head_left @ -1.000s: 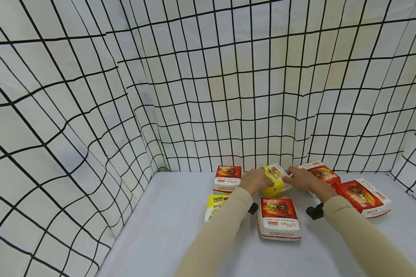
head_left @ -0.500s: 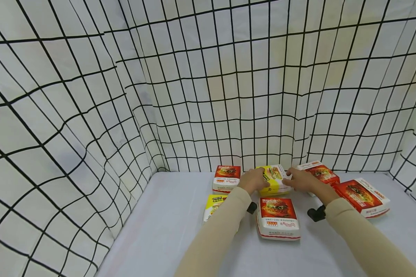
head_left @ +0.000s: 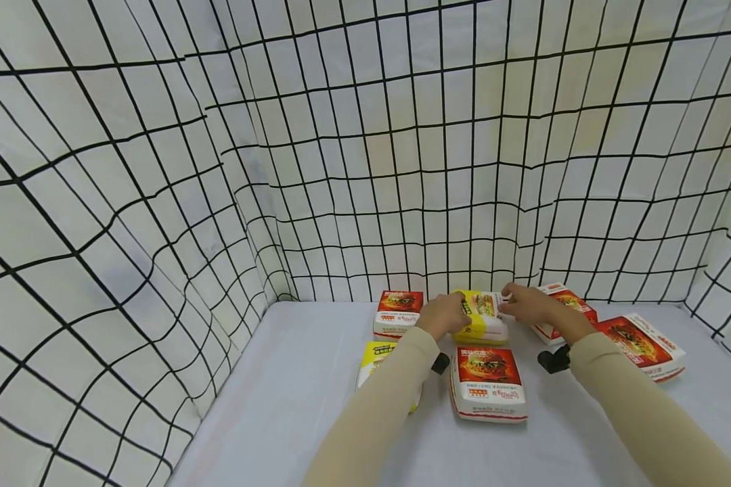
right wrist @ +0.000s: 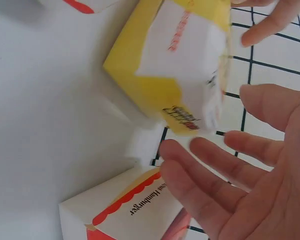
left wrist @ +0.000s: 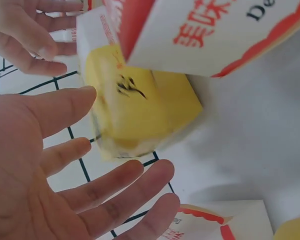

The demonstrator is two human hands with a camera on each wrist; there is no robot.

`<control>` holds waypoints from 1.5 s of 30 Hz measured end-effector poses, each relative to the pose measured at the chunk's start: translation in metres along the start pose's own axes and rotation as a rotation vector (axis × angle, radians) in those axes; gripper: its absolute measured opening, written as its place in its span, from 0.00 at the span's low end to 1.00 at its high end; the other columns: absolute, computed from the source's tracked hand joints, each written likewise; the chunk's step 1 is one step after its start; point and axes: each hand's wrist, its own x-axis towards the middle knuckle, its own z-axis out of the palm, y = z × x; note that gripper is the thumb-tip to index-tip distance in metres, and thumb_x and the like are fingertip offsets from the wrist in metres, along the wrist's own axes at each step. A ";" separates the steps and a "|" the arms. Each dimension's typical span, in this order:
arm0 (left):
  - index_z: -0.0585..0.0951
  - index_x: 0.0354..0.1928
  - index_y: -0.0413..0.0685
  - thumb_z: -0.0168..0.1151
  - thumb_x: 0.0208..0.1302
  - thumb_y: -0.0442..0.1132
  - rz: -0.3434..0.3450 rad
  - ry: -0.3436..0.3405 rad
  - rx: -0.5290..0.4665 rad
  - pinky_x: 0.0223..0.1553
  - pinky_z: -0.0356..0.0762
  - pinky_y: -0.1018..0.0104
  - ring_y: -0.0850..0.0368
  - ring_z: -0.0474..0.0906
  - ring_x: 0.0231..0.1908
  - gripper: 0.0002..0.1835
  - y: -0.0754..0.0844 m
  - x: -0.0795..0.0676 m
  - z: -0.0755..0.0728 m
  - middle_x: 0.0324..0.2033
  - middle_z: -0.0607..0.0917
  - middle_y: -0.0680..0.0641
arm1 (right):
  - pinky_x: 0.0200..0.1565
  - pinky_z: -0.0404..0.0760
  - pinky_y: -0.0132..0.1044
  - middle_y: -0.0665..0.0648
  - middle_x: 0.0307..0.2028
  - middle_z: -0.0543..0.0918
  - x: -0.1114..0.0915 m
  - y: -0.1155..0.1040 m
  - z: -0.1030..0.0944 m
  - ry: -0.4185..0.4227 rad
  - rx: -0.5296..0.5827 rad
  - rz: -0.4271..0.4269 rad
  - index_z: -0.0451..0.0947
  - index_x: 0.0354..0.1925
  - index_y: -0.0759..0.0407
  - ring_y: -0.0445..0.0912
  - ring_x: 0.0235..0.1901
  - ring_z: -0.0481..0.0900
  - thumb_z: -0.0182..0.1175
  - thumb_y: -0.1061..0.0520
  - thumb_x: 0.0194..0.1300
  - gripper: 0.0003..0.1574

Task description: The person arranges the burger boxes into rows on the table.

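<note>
The yellow-and-white box (head_left: 486, 329) is between your hands toward the back of the white table (head_left: 250, 406), just behind a red-and-white box (head_left: 489, 384). Your left hand (head_left: 441, 316) and right hand (head_left: 533, 308) flank it, fingers spread, gripping nothing; contact is unclear.
</note>
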 end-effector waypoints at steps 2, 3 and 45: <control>0.75 0.70 0.61 0.66 0.69 0.52 0.017 0.019 0.001 0.52 0.80 0.57 0.54 0.83 0.52 0.29 0.000 -0.001 -0.001 0.60 0.85 0.51 | 0.51 0.83 0.54 0.80 0.62 0.74 0.004 0.000 0.001 0.014 -0.003 -0.004 0.61 0.69 0.75 0.62 0.51 0.83 0.53 0.51 0.78 0.35; 0.75 0.69 0.60 0.66 0.69 0.52 0.025 0.028 0.003 0.54 0.81 0.56 0.54 0.83 0.54 0.28 0.001 -0.001 -0.002 0.60 0.85 0.51 | 0.53 0.82 0.56 0.80 0.63 0.73 0.006 0.001 0.001 0.023 -0.009 -0.007 0.60 0.70 0.75 0.65 0.54 0.81 0.52 0.51 0.78 0.35; 0.84 0.55 0.56 0.67 0.68 0.54 0.019 0.151 0.126 0.46 0.83 0.56 0.53 0.84 0.44 0.18 0.011 -0.001 0.011 0.47 0.83 0.48 | 0.67 0.65 0.68 0.82 0.67 0.67 0.010 -0.002 0.015 0.054 -0.043 -0.022 0.60 0.70 0.78 0.74 0.68 0.64 0.57 0.53 0.75 0.39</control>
